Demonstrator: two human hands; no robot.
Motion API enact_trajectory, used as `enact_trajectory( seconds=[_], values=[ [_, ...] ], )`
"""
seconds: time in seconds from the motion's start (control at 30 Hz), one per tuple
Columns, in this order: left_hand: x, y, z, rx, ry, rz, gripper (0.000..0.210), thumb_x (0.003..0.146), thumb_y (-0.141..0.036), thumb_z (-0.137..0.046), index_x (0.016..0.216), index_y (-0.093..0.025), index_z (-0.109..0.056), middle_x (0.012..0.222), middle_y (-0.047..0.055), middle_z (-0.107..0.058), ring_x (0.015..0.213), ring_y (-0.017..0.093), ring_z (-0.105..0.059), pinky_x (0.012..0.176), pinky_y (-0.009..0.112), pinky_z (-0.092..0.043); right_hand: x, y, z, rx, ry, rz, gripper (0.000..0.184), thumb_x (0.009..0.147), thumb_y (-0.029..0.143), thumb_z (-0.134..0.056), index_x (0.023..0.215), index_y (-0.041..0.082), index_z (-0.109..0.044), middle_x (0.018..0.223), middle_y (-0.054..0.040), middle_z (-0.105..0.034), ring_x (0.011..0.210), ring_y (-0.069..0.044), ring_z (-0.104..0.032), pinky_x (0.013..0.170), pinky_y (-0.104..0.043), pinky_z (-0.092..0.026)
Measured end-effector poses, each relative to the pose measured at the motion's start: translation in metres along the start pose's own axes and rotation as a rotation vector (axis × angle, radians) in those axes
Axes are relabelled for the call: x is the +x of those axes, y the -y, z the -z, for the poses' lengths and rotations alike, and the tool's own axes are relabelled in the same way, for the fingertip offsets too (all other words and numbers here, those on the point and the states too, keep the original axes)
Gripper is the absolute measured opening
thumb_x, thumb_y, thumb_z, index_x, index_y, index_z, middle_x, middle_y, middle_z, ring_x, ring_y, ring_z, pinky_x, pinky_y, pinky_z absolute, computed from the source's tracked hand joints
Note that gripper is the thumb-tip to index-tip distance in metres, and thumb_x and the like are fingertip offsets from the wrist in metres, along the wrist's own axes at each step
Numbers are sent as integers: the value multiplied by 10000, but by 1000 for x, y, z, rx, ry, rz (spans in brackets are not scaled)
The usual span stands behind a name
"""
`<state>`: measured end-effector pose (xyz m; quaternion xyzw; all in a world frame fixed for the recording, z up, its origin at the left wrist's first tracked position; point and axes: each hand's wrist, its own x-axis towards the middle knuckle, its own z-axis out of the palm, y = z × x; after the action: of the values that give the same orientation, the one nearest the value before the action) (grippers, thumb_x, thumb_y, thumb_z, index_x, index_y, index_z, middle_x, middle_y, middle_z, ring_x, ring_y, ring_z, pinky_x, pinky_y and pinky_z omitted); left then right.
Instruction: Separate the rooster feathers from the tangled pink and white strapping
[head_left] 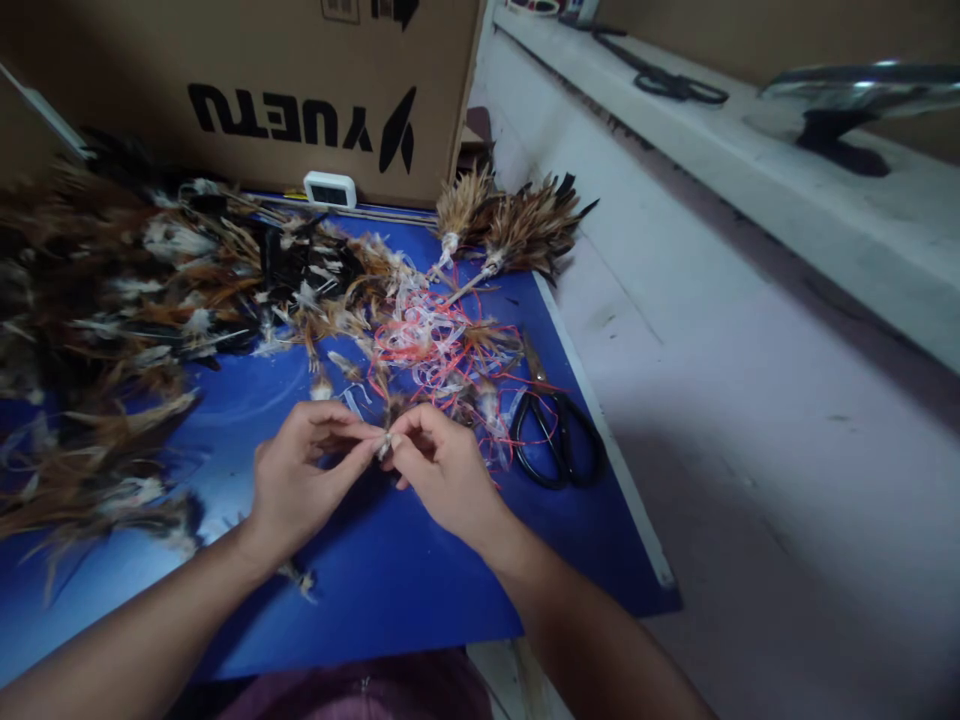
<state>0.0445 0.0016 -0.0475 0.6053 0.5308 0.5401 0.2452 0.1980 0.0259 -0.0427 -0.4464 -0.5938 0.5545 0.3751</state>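
Observation:
My left hand (311, 475) and my right hand (442, 470) meet over the blue table, fingertips pinched together. Between them is a small feather bunch (385, 443), its pale quill end showing at the fingers. Most of it is covered by my fingers. Just beyond my hands lies a tangle of red and white string (427, 340) with loose feathers in it. A pair of black-handled scissors (559, 440) rests to the right of my right hand, partly under red strands.
Brown and black feathers (142, 290) are heaped along the left. Two tied feather bundles (517, 230) lie at the back right. A cardboard box (300, 100) and a small white digital device (330, 190) stand behind. A wall ledge (720, 130) runs along the right, holding another pair of scissors (679, 87).

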Motion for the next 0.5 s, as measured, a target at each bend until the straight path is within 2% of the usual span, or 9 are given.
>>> enact_trajectory(
  seconds=[0.27, 0.5],
  values=[
    [5, -6, 2, -69, -32, 137, 310, 701, -188, -769, 897, -207, -529, 718, -13, -745, 668, 170, -728, 591, 236, -582, -2, 4, 2, 28, -24, 2, 41, 868, 210, -497, 843, 195, -525, 681, 15, -628, 575, -113, -626, 498, -202, -499],
    [5, -4, 5, -1, -54, 156, 322, 691, -227, -781, 898, -207, -536, 714, -7, -747, 674, 175, -726, 580, 238, -564, -3, 4, 3, 97, -39, 28, 50, 870, 234, -506, 841, 194, -508, 739, 0, -628, 639, -121, -660, 521, -208, -546]
  ],
)
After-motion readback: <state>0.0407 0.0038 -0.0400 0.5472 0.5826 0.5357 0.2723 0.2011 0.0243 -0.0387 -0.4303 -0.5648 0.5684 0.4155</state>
